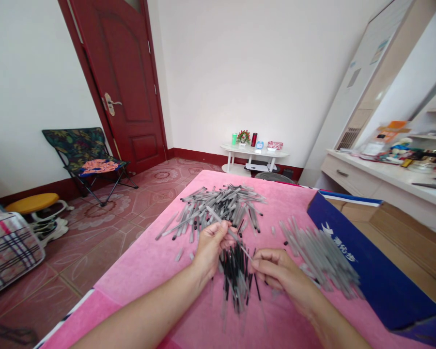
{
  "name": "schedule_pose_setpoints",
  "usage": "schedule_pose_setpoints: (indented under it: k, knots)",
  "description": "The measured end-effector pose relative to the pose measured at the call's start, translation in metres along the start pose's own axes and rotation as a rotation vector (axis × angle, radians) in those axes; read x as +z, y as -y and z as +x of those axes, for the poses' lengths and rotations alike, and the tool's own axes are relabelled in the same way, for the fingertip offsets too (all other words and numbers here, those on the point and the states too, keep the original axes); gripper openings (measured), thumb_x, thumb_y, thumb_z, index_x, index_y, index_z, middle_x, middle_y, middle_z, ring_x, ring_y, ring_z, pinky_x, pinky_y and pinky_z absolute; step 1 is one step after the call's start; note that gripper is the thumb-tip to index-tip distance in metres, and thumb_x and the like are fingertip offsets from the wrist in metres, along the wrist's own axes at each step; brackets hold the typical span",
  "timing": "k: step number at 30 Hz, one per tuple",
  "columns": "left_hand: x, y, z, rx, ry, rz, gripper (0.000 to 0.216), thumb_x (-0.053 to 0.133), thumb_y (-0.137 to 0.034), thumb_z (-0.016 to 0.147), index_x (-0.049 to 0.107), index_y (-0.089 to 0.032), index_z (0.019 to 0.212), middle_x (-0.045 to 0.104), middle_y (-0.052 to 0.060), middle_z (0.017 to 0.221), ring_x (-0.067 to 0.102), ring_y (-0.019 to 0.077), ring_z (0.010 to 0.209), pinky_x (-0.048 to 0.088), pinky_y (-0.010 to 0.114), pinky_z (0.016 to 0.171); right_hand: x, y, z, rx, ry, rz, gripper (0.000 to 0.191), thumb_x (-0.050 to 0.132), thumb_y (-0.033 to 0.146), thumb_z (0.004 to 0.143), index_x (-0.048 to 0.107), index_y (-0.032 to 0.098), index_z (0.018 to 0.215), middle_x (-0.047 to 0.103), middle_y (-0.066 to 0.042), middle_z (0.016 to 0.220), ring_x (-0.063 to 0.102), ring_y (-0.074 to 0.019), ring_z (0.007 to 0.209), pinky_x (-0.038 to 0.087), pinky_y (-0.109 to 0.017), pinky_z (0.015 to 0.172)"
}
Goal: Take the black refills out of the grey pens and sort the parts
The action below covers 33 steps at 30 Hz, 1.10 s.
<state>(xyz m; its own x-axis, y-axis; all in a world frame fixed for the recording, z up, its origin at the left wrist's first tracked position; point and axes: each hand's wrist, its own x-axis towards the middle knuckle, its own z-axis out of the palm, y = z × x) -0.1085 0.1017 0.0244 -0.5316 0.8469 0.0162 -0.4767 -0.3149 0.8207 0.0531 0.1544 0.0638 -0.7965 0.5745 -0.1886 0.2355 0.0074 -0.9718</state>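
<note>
My left hand (211, 245) pinches a translucent grey pen barrel (213, 213), which slants up and to the left past the thumb. The fingertips of my right hand (278, 269) close on a thin pen refill (245, 251) that runs in line with the barrel. Whether its far end sits inside the barrel is hidden by my left fingers. Below and between both hands lies a bundle of dark refills (236, 276). Beyond my left hand spreads a heap of grey pens (221, 203), several with black ends. More grey barrels (321, 254) lie to the right of my right hand.
A pink cloth (131, 276) covers the table. An open blue cardboard box (363, 257) stands along its right side. Farther off are a folding chair (90, 155), a red door (123, 82), a low white table (254, 151) and a cluttered dresser (385, 174).
</note>
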Motion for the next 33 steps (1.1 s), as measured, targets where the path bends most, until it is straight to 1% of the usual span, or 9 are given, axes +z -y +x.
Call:
schedule_pose_setpoints:
  k: [3, 6, 12, 17, 19, 22, 26, 30, 33]
  knots:
    - [-0.004, -0.007, 0.007, 0.038, -0.011, -0.018, 0.029, 0.063, -0.037, 0.07, 0.061, -0.012, 0.084, 0.064, 0.005, 0.077, 0.053, 0.0041, 0.055, 0.045, 0.013, 0.051, -0.008, 0.01, -0.008, -0.034, 0.129, -0.174, 0.017, 0.052, 0.022, 0.067, 0.056, 0.014, 0.052, 0.04, 0.005, 0.044, 0.028, -0.0051, 0.041, 0.018, -0.019, 0.042]
    - [-0.009, -0.018, 0.016, 0.09, -0.061, -0.064, 0.029, 0.064, -0.037, 0.069, 0.06, -0.013, 0.084, 0.064, 0.003, 0.076, 0.054, 0.0042, 0.055, 0.046, 0.013, 0.052, -0.015, 0.015, -0.013, -0.078, 0.181, -0.32, 0.017, 0.05, 0.016, 0.062, 0.053, 0.014, 0.046, 0.038, 0.005, 0.044, 0.031, -0.0066, 0.045, 0.022, -0.02, 0.044]
    - [-0.012, -0.028, 0.023, 0.115, -0.098, -0.089, 0.027, 0.065, -0.036, 0.069, 0.06, -0.013, 0.083, 0.063, 0.002, 0.073, 0.055, 0.004, 0.055, 0.046, 0.013, 0.052, -0.005, -0.004, -0.008, -0.079, 0.045, -0.494, 0.018, 0.045, 0.013, 0.058, 0.043, 0.015, 0.041, 0.028, 0.005, 0.043, 0.026, -0.0067, 0.044, 0.018, -0.02, 0.042]
    - [-0.005, -0.022, 0.012, 0.059, -0.017, -0.002, 0.031, 0.064, -0.039, 0.067, 0.061, -0.013, 0.084, 0.064, 0.003, 0.074, 0.055, 0.0053, 0.055, 0.046, 0.015, 0.051, 0.009, -0.014, -0.006, -0.095, -0.023, -0.639, 0.031, 0.056, 0.029, 0.065, 0.043, 0.015, 0.04, 0.024, 0.005, 0.044, 0.025, -0.0065, 0.044, 0.016, -0.021, 0.042]
    - [0.001, -0.02, 0.006, 0.012, 0.065, 0.096, 0.033, 0.064, -0.042, 0.067, 0.062, -0.012, 0.08, 0.064, 0.004, 0.071, 0.055, 0.0065, 0.053, 0.046, 0.016, 0.05, 0.008, -0.011, -0.004, -0.115, -0.043, -0.56, 0.034, 0.053, 0.035, 0.07, 0.047, 0.015, 0.044, 0.028, 0.005, 0.044, 0.027, -0.0068, 0.044, 0.019, -0.02, 0.042]
    - [0.008, -0.018, -0.004, -0.068, 0.197, 0.271, 0.035, 0.063, -0.045, 0.065, 0.061, -0.011, 0.071, 0.063, 0.005, 0.063, 0.054, 0.0079, 0.047, 0.044, 0.018, 0.047, 0.002, -0.006, 0.001, -0.141, -0.15, -0.271, 0.038, 0.045, 0.045, 0.077, 0.054, 0.014, 0.056, 0.033, 0.005, 0.043, 0.029, -0.007, 0.04, 0.022, -0.02, 0.04]
    - [0.015, -0.013, -0.015, -0.138, 0.36, 0.469, 0.036, 0.066, -0.047, 0.061, 0.059, -0.011, 0.06, 0.058, 0.002, 0.051, 0.05, 0.0077, 0.04, 0.04, 0.018, 0.041, -0.001, -0.002, 0.004, -0.147, -0.282, 0.009, 0.036, 0.048, 0.051, 0.076, 0.053, 0.016, 0.069, 0.032, 0.008, 0.044, 0.022, -0.0049, 0.036, 0.018, -0.019, 0.036]
    - [0.019, -0.006, -0.025, -0.19, 0.46, 0.545, 0.039, 0.068, -0.049, 0.055, 0.06, -0.011, 0.059, 0.058, 0.001, 0.049, 0.048, 0.0076, 0.039, 0.04, 0.019, 0.041, 0.005, -0.004, 0.004, -0.209, -0.3, -0.034, 0.032, 0.057, 0.048, 0.071, 0.054, 0.016, 0.068, 0.043, 0.004, 0.052, 0.033, -0.0062, 0.042, 0.024, -0.018, 0.037]
    - [0.022, -0.003, -0.031, -0.195, 0.468, 0.563, 0.04, 0.068, -0.051, 0.054, 0.059, -0.012, 0.058, 0.055, 0.0, 0.047, 0.049, 0.0086, 0.039, 0.041, 0.019, 0.042, 0.008, -0.003, 0.004, -0.258, -0.294, -0.104, 0.033, 0.055, 0.046, 0.071, 0.05, 0.016, 0.058, 0.043, 0.003, 0.052, 0.037, -0.008, 0.047, 0.029, -0.019, 0.041]
